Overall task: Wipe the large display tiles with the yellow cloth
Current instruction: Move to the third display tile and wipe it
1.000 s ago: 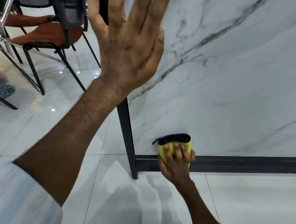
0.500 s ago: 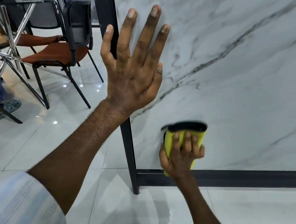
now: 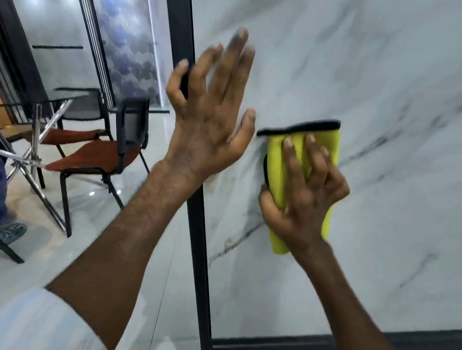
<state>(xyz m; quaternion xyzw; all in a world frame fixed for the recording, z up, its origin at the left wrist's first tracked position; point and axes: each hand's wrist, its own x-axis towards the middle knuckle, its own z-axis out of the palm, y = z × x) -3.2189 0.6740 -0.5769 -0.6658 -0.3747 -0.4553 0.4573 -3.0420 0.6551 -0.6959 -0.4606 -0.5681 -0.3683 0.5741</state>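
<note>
While your right hand (image 3: 304,203) grips the folded yellow cloth (image 3: 276,164) flat against the marble display tile (image 3: 392,76) | your left hand (image 3: 208,127) is open, fingers spread, at the tile's black frame (image 3: 198,240).

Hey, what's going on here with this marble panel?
A person is wiping a large marble-look display tile. The right hand holds a folded yellow cloth pressed flat against the tile's face, partway up, near the black frame. The left hand, fingers spread, is raised at the tile's left edge beside that frame.
</note>
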